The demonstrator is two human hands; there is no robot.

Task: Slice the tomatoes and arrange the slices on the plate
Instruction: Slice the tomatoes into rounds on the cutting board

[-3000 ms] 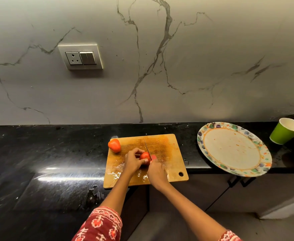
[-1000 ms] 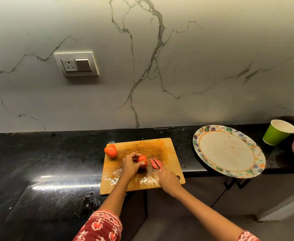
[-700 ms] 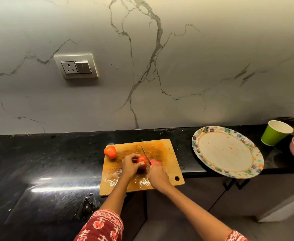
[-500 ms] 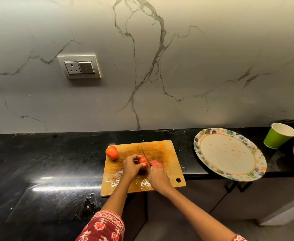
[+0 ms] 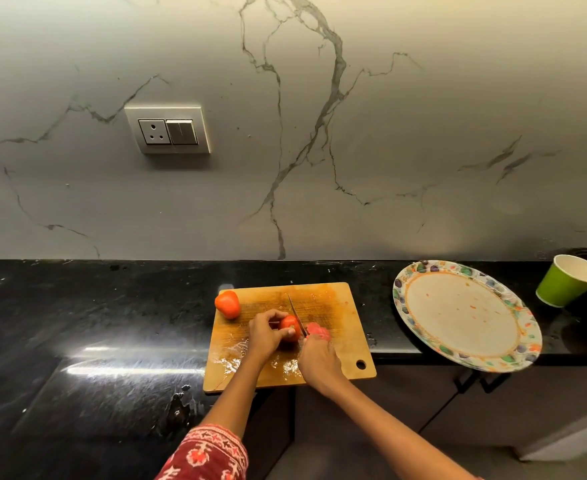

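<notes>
Fingers [image 5: 278, 322] of the left hand [image 5: 266, 336] curl round the tomato [image 5: 290, 328] mid-board [image 5: 333, 306]; the right hand [image 5: 318, 358] grips the knife [image 5: 295, 315] cutting beside a fallen slice [image 5: 318, 330]. Another tomato [image 5: 227, 304] waits uncut at the board's far-left corner; right of the board, the plate [image 5: 458, 313] holds no slices.

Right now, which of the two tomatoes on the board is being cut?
The tomato mid-board, gripped by the left hand, with the knife against its right side. The other tomato sits untouched at the cutting board's far-left corner.

dim, countertop [image 5: 119, 370] glare, bowed wide-angle edges
</notes>
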